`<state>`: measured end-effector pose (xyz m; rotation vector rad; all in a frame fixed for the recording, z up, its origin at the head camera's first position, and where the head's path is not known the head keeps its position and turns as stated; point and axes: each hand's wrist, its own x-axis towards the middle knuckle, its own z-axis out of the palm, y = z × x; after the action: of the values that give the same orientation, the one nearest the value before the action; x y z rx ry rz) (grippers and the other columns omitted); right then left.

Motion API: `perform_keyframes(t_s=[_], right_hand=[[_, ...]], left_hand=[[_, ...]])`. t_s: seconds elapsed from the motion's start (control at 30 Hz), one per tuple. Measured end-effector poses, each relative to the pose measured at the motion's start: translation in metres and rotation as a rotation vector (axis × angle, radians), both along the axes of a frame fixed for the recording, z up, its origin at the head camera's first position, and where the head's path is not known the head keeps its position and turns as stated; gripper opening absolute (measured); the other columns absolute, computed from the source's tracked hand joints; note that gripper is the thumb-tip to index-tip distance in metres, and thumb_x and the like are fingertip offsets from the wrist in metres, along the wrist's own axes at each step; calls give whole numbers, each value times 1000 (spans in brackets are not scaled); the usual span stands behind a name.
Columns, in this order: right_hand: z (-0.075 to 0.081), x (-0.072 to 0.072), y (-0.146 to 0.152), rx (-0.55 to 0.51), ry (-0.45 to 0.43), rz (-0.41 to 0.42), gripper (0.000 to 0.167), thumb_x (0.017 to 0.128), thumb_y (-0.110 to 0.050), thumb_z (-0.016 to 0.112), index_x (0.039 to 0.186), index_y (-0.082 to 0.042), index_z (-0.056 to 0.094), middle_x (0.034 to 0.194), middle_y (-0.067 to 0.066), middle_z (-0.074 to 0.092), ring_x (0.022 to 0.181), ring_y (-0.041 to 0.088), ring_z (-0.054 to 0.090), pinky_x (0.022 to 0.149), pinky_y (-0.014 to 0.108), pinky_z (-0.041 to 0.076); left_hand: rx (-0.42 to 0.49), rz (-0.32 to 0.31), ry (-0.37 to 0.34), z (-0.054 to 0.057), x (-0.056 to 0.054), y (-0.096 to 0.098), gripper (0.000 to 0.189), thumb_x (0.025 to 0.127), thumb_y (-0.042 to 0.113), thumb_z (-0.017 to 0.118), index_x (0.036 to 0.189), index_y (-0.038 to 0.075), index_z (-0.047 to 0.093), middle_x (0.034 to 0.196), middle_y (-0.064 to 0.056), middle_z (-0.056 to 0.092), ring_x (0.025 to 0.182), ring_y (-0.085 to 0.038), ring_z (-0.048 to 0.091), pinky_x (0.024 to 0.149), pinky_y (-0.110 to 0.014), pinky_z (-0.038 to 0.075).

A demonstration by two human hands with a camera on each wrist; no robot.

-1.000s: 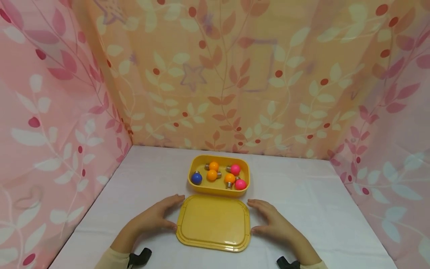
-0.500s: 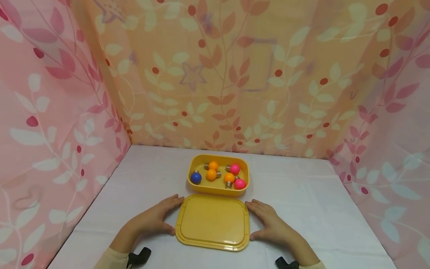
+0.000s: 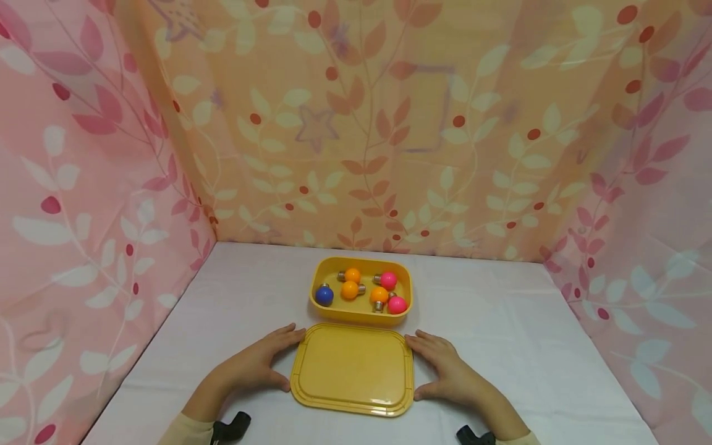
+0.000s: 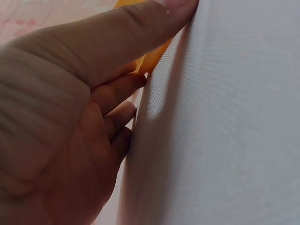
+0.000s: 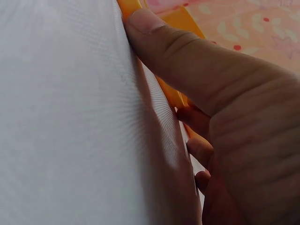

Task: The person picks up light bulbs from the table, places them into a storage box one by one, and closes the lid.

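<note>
A yellow rectangular lid [image 3: 353, 369] lies flat on the white cloth in front of a yellow box [image 3: 361, 317]. Inside the box are small round bulbs with metal screw bases: a blue bulb [image 3: 324, 295], three orange ones and two pink ones. My left hand [image 3: 253, 363] rests at the lid's left side, thumb and fingertips at its edge. On the opposite side my right hand [image 3: 453, 371] touches the lid's right edge with fingertips and thumb. Both hands have fingers spread and extended. In each wrist view the hand hides most of the lid.
A white cloth [image 3: 500, 321] covers the table. Pink patterned curtains stand on the left [image 3: 83, 247] and right, with an orange patterned curtain [image 3: 356, 123] behind. Black wrist cameras are strapped at both forearms.
My right hand has moved slightly left, bringing its fingertips and thumb against the lid's right edge. The left hand, the lid and the box with the bulbs look nearly unchanged.
</note>
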<state>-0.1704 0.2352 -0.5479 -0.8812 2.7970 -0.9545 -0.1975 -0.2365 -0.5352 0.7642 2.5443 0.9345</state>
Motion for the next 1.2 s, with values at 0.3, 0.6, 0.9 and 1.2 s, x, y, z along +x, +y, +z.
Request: perform_keyframes(t_s=[0.3,0.6,0.9,1.2], right_hand=[[-2,-1,3,-39,12,-2,112,62,-68,86,156,-22,46,158,0,47,151,31,34,117,47,16],[5,1,4,-135,-111,-46,100,64,-60,88,152,-32,50,158,-2,47,149,28,36,118,63,27],[12,3,5,-212,-120,-52,88,71,-47,90,150,-28,54,157,5,49,146,33,43,117,61,34],[11,1,7,-374,-167,5,74,81,-21,88,148,-17,56,153,4,53,142,16,49,113,20,35]], left_hand=[[34,8,-34,6,-1,-1,101,70,56,88,157,35,42,168,-3,30,156,-33,24,121,-66,21],[170,20,-124,8,-4,-8,96,74,47,89,157,36,42,163,12,37,154,-22,31,124,-34,25],[342,-38,-189,11,-6,-11,80,87,26,82,157,25,44,160,9,42,147,-6,40,112,-10,30],[441,29,-255,11,-4,-10,56,97,25,72,150,23,55,156,6,49,142,1,44,112,-25,44]])
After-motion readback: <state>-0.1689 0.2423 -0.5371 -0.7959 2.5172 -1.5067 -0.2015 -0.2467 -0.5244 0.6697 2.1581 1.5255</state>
